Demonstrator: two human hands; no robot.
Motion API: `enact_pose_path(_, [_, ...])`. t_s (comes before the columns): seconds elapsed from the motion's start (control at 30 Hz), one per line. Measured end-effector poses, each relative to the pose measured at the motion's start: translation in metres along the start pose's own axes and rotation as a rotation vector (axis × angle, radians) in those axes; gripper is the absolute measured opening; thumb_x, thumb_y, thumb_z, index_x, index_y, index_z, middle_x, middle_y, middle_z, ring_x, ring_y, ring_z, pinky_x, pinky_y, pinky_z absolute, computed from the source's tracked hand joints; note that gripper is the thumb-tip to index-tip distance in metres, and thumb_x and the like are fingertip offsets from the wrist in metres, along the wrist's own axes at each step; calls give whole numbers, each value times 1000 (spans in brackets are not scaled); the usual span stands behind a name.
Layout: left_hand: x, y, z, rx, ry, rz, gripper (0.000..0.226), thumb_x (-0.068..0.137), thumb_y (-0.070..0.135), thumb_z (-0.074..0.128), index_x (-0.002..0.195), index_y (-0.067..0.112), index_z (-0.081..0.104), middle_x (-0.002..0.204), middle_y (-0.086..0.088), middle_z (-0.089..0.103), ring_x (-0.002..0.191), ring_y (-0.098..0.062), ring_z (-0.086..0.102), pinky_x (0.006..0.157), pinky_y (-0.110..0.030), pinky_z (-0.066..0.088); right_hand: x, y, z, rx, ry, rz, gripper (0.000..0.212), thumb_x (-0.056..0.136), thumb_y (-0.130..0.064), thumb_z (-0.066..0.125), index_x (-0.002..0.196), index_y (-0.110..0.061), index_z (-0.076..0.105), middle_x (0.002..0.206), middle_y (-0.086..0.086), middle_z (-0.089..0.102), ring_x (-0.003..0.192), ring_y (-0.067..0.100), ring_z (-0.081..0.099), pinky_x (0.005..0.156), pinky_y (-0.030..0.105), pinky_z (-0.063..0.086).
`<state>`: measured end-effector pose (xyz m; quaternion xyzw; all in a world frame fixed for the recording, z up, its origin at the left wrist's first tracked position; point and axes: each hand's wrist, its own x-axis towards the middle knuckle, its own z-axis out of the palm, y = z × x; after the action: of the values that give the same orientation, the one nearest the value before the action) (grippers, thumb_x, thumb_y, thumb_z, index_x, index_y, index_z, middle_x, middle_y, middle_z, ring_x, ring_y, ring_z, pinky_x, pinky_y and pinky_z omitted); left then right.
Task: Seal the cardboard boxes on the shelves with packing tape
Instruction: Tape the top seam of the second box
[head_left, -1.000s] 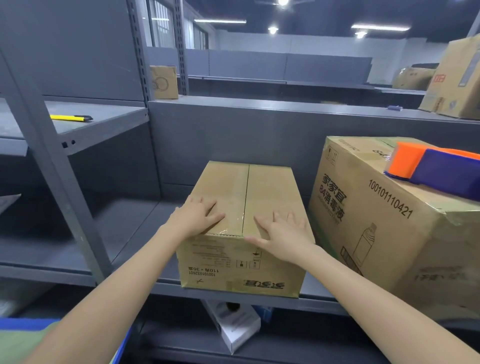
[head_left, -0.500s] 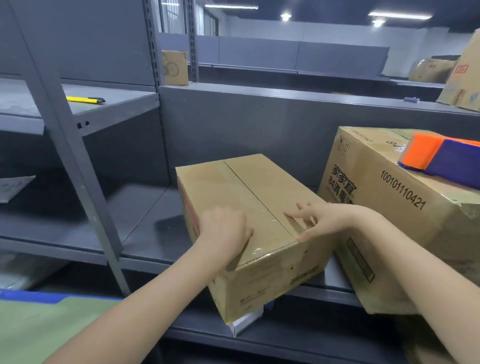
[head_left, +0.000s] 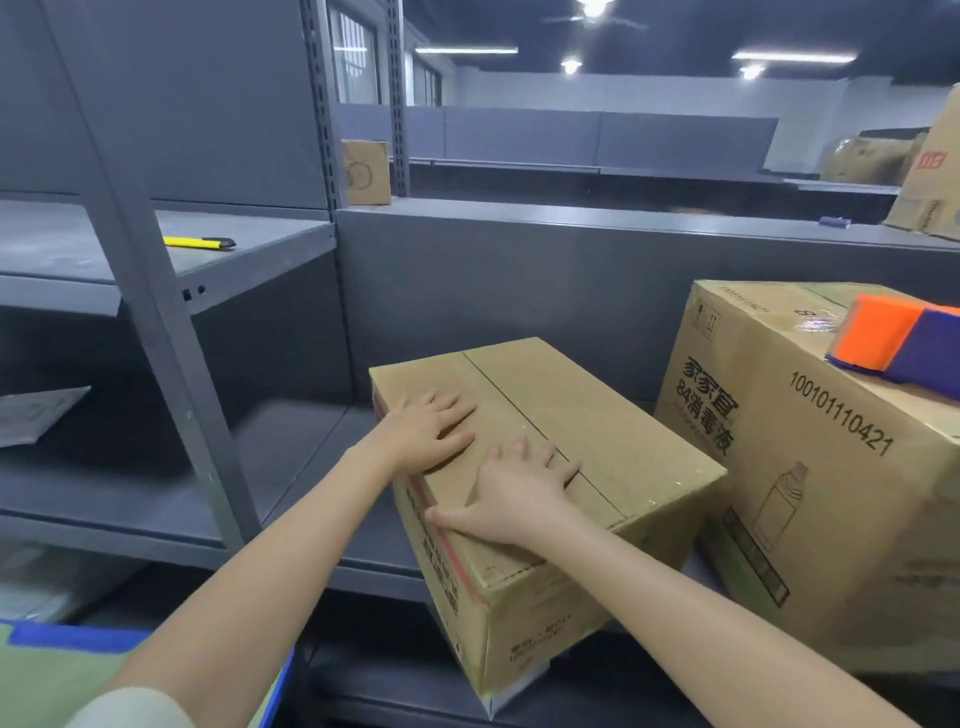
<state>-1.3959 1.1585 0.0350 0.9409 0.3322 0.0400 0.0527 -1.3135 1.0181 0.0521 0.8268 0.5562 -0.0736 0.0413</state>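
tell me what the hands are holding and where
Nothing is gripped: the left hand and right hand lie flat on top of the small cardboard box.

Yellow utility knife (head_left: 199, 242), black-tipped, lying flat, upper left. Pale printed sheet (head_left: 36, 415), flat, far left. Green panel edged in blue (head_left: 62, 636), bottom left corner. Small blue item (head_left: 834, 222), far right, too small to identify. Ceiling lights (head_left: 570, 65), lit.

large box (head_left: 810, 467): "家家宜 84消毒液" | "100101110421" | small box (head_left: 545, 467): print unreadable
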Motion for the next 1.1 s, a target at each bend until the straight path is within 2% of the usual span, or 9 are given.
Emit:
enact_pose_path(0.13, [-3, 6, 5, 57, 12, -35, 55, 96, 52, 23, 147, 32, 18, 156, 4, 14, 143, -19, 10, 114, -44, 9, -3, 10, -5, -36, -24, -60, 106, 75, -74, 44, 147, -3, 14, 154, 24, 6, 135, 55, 8, 103, 69, 11])
enact_pose_path(0.27, [-26, 32, 8, 118, 35, -137, 65, 90, 61, 18, 148, 31, 16, 156, 2, 14, 142, -22, 16, 112, -44, 16, -15, 42, -10, -44, -65, -209, 101, 73, -72, 51, 146, -9, 21, 153, 16, 15, 137, 48, 11, 109, 62, 16])
enact_pose_path(0.4, [-61, 56, 11, 210, 83, -56, 98, 66, 86, 2, 146, 33, 20, 152, -2, 26, 133, -27, 29, 112, -46, 15, -25, 96, -15, -50, -157, -355, 103, 74, -65, 58, 150, -19, 7, 158, 0, -4, 144, 29, -5, 116, 46, 3])
enact_pose_path(0.5, [-71, 55, 11, 196, 98, 84, 98, 61, 92, 2, 145, 43, 17, 151, 5, 27, 129, -24, 27, 113, -48, 10, -21, 138, -24, -43, -262, -335, 101, 79, -50, 62, 149, -30, -8, 155, -14, -15, 143, 15, -13, 117, 47, -2])
enact_pose_path(0.6, [-66, 38, 10, 173, 84, 120, 91, 64, 90, 6, 144, 47, 9, 154, 5, 19, 136, -22, 16, 115, -44, 7, -15, 157, -23, -18, -250, -293, 94, 83, -38, 58, 149, -31, -8, 156, -9, -15, 144, 18, -13, 116, 48, -4])
enact_pose_path(0.67, [-62, 26, 11, 170, 90, 60, 96, 59, 91, -2, 144, 48, 6, 156, 1, 12, 142, -20, 7, 115, -48, 3, -11, 153, -15, 29, -202, -291, 91, 85, -47, 56, 149, -31, -6, 156, -5, -15, 143, 21, -15, 116, 46, -6])
enact_pose_path(0.73, [-60, 19, 14, 160, 97, 14, 100, 53, 93, -9, 143, 50, 4, 157, 2, 9, 143, -18, 2, 115, -48, 1, -8, 145, -5, 99, -150, -307, 89, 82, -63, 52, 148, -39, -2, 156, -7, -16, 142, 27, -18, 114, 51, -10])
enact_pose_path(0.87, [-62, 16, 17, 153, 120, -20, 103, 50, 93, -15, 142, 51, 4, 156, 5, 10, 143, -15, 2, 115, -44, 4, -2, 136, 3, 133, -69, -335, 78, 81, -65, 50, 144, -51, 6, 156, -8, -13, 141, 33, -20, 110, 60, -14])
enact_pose_path(1.1, [-70, -8, 11, 148, 110, -64, 102, 51, 93, -13, 142, 51, 4, 157, 5, 10, 143, -15, 5, 115, -42, 3, 11, 109, 3, 144, -36, -365, 77, 82, -65, 51, 145, -49, 9, 157, -6, -9, 141, 36, -18, 109, 63, -12])
